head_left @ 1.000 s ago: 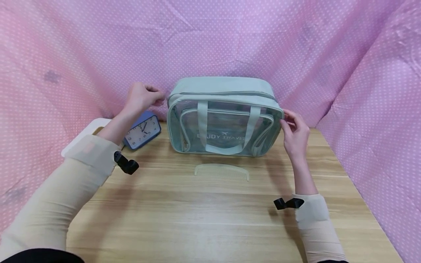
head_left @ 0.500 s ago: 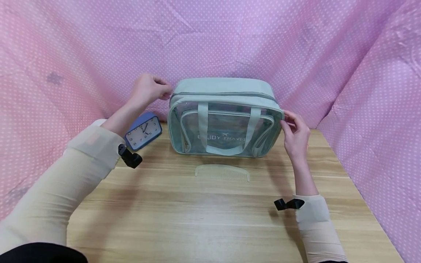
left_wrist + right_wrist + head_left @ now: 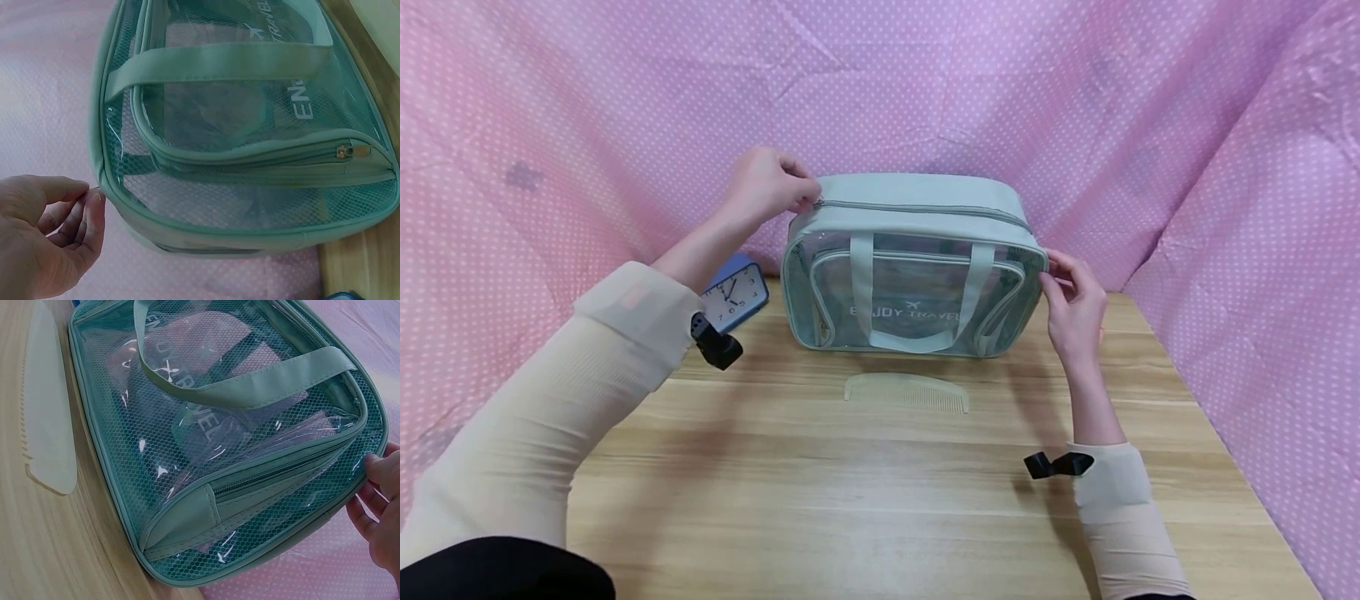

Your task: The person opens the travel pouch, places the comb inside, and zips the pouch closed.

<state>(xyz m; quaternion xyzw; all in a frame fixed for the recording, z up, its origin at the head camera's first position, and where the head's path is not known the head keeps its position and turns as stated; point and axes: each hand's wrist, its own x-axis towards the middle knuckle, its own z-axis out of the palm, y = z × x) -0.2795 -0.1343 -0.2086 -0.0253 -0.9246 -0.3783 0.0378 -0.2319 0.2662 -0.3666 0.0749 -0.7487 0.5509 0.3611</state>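
A pale green travel toiletry bag [image 3: 917, 193] with a clear front stands upright on the table, its two front straps hanging down. My left hand [image 3: 772, 185] is at the top left corner, where its fingertips pinch the zipper pull; the pull is mostly hidden, with a thin bit showing between thumb and finger in the left wrist view. At the opposite side, my right hand [image 3: 1075, 312] pinches the upper right edge of the bag, thumb in front, fingers behind. A small front-pocket zipper slider [image 3: 345, 151] shows in the left wrist view.
A pale comb [image 3: 906, 392] lies on the wooden table [image 3: 880, 500] in front of the bag. Left of the bag, partly behind the left forearm, is a blue alarm clock [image 3: 736, 296]. A pink dotted cloth [image 3: 925, 83] hangs behind and along the sides.
My left hand has moved right and up, from the bag's left side to its top left corner, along the top zipper. The right hand has kept its grip on the right edge.
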